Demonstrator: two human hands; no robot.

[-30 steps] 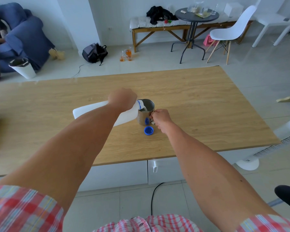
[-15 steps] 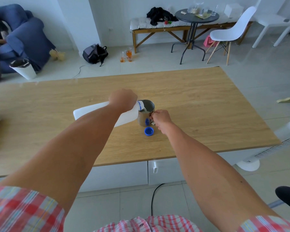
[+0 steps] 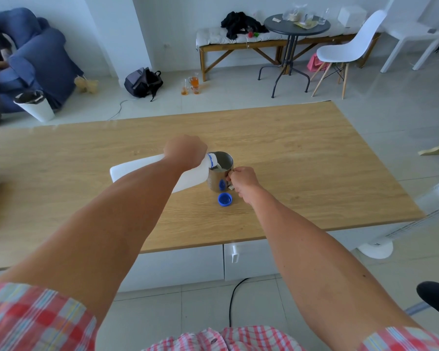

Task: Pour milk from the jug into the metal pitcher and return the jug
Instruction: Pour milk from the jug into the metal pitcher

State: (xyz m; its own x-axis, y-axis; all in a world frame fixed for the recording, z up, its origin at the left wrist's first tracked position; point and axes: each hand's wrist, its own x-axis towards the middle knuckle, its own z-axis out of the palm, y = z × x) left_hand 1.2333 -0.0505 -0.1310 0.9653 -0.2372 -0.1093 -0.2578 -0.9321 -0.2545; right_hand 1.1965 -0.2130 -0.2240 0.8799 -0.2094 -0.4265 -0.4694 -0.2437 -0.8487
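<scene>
The wooden table (image 3: 302,153) carries everything. At its centre the white jug (image 3: 137,171) lies tipped, mouth over the metal pitcher (image 3: 219,176); the left hand (image 3: 184,153) curls round its neck. The right hand (image 3: 242,179), at the pitcher's 3 o'clock, pinches its handle. The blue cap (image 3: 224,199) lies at the pitcher's 6 o'clock. No writing is legible.

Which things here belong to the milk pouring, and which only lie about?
Belong to the job:
jug, tilted, gripped by the left hand
pitcher, steadied at its handle by the right hand
blue cap, on the table

Only lying about:
backpack
bin
glasses on the floor
white chair
</scene>
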